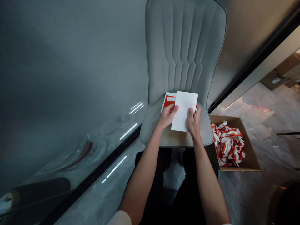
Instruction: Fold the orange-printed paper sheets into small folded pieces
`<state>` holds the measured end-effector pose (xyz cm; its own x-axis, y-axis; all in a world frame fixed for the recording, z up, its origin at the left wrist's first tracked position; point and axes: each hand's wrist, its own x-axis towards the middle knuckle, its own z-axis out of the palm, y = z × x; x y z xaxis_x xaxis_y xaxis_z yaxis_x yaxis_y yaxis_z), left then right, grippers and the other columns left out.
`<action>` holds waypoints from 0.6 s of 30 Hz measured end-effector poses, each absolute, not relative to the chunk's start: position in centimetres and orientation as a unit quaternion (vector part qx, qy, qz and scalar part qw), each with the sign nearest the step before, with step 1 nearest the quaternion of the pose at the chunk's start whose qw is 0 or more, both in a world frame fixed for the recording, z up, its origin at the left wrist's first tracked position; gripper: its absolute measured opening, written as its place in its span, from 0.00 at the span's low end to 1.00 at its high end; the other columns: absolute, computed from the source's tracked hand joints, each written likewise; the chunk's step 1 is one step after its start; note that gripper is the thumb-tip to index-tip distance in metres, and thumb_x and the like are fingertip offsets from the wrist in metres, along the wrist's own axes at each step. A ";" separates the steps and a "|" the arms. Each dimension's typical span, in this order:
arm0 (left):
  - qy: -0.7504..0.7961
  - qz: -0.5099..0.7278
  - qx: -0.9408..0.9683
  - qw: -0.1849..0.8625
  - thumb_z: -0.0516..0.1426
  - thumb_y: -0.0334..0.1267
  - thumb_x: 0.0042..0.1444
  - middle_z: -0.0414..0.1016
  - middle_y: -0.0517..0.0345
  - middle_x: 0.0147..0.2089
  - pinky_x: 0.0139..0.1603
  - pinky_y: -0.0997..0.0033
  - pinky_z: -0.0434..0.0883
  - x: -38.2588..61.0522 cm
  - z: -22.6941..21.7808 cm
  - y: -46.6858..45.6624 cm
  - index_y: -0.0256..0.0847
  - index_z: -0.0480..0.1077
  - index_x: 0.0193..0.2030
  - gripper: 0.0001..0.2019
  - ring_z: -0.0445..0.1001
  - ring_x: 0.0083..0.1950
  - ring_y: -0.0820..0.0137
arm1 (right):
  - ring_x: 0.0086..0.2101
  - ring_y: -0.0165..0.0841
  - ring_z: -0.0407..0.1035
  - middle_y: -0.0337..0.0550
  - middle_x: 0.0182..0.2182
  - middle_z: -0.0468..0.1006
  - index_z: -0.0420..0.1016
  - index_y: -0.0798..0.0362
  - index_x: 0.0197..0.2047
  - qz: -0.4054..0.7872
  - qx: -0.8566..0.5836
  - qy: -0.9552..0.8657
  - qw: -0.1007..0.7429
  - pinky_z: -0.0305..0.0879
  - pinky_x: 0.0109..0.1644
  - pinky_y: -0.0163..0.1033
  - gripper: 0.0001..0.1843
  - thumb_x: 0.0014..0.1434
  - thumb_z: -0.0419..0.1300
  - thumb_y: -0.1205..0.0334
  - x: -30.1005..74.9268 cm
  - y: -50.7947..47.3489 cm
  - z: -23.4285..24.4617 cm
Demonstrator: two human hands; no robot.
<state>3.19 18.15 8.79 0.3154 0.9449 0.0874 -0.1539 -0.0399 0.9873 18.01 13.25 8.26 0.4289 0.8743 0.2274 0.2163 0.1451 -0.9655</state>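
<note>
A white sheet of paper (184,109) is held over the seat of a grey padded chair (185,50). My left hand (167,116) pinches its left edge with thumb on top. My right hand (194,120) grips its lower right edge, fingers curled round it. Under the sheet, on the seat, lies a stack of red and white printed paper (169,100), partly covered by the sheet and my left hand.
An open cardboard box (250,156) on the floor to the right of the chair holds several folded red and white papers (228,142). A glossy dark wall (70,93) runs along the left. More cardboard boxes (281,76) lie far right.
</note>
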 end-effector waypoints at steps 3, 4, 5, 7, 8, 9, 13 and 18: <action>0.340 0.452 0.549 0.615 0.62 0.60 0.62 0.80 0.54 0.35 0.32 0.73 0.73 2.9 9.3 18.0 0.38 0.76 0.46 0.24 0.76 0.32 0.70 | 0.53 0.43 0.74 0.54 0.57 0.76 0.61 0.49 0.64 0.270 -0.590 -0.460 0.605 0.69 0.59 0.50 0.33 0.69 0.52 0.33 18.3 13.3 8.1; 0.338 0.449 0.547 0.621 0.63 0.60 0.62 0.80 0.54 0.35 0.31 0.74 0.72 2.8 9.4 17.9 0.38 0.76 0.45 0.24 0.75 0.32 0.71 | 0.53 0.43 0.73 0.54 0.57 0.76 0.62 0.49 0.64 0.266 -0.589 -0.462 0.608 0.69 0.60 0.50 0.32 0.69 0.52 0.34 18.3 13.3 8.1; 0.338 0.445 0.544 0.626 0.63 0.60 0.61 0.79 0.54 0.35 0.30 0.74 0.72 2.7 9.6 17.9 0.38 0.77 0.45 0.23 0.75 0.31 0.71 | 0.54 0.43 0.73 0.54 0.58 0.76 0.63 0.49 0.64 0.262 -0.586 -0.464 0.611 0.68 0.60 0.50 0.31 0.70 0.52 0.34 18.4 13.3 8.2; 0.336 0.439 0.538 0.637 0.63 0.59 0.61 0.79 0.55 0.35 0.28 0.74 0.72 2.5 9.8 17.7 0.39 0.77 0.45 0.23 0.74 0.30 0.72 | 0.55 0.42 0.73 0.53 0.58 0.75 0.63 0.49 0.64 0.255 -0.580 -0.470 0.615 0.68 0.61 0.49 0.30 0.70 0.51 0.36 18.5 13.2 8.4; 0.335 0.437 0.535 0.640 0.63 0.59 0.61 0.79 0.56 0.35 0.28 0.74 0.72 2.5 9.9 17.6 0.39 0.77 0.46 0.22 0.74 0.29 0.72 | 0.55 0.41 0.72 0.53 0.59 0.75 0.63 0.49 0.64 0.252 -0.578 -0.473 0.616 0.67 0.61 0.48 0.29 0.71 0.51 0.36 18.5 13.1 8.5; 0.335 0.436 0.534 0.642 0.63 0.59 0.61 0.79 0.56 0.35 0.28 0.74 0.72 2.4 10.0 17.6 0.39 0.77 0.46 0.22 0.74 0.29 0.72 | 0.56 0.41 0.72 0.53 0.59 0.75 0.63 0.48 0.64 0.251 -0.577 -0.475 0.616 0.67 0.61 0.48 0.29 0.71 0.51 0.37 18.5 13.1 8.6; 0.334 0.437 0.540 0.637 0.63 0.58 0.62 0.79 0.55 0.36 0.29 0.74 0.72 2.4 10.2 17.4 0.39 0.77 0.46 0.22 0.74 0.31 0.71 | 0.57 0.42 0.72 0.53 0.58 0.76 0.63 0.49 0.65 0.246 -0.574 -0.481 0.616 0.67 0.62 0.49 0.29 0.72 0.51 0.39 18.5 13.0 8.7; 0.319 0.447 0.563 0.618 0.62 0.57 0.63 0.78 0.56 0.34 0.31 0.74 0.72 2.4 10.3 17.4 0.39 0.76 0.42 0.20 0.74 0.32 0.71 | 0.55 0.43 0.73 0.54 0.57 0.77 0.63 0.49 0.65 0.236 -0.570 -0.481 0.623 0.69 0.59 0.48 0.29 0.71 0.53 0.39 18.6 13.1 8.6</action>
<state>2.42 17.42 10.27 0.3967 0.9115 0.1083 -0.1924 -0.0327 0.9808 18.61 13.11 8.61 0.4250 0.8425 0.3309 0.2547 0.2395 -0.9369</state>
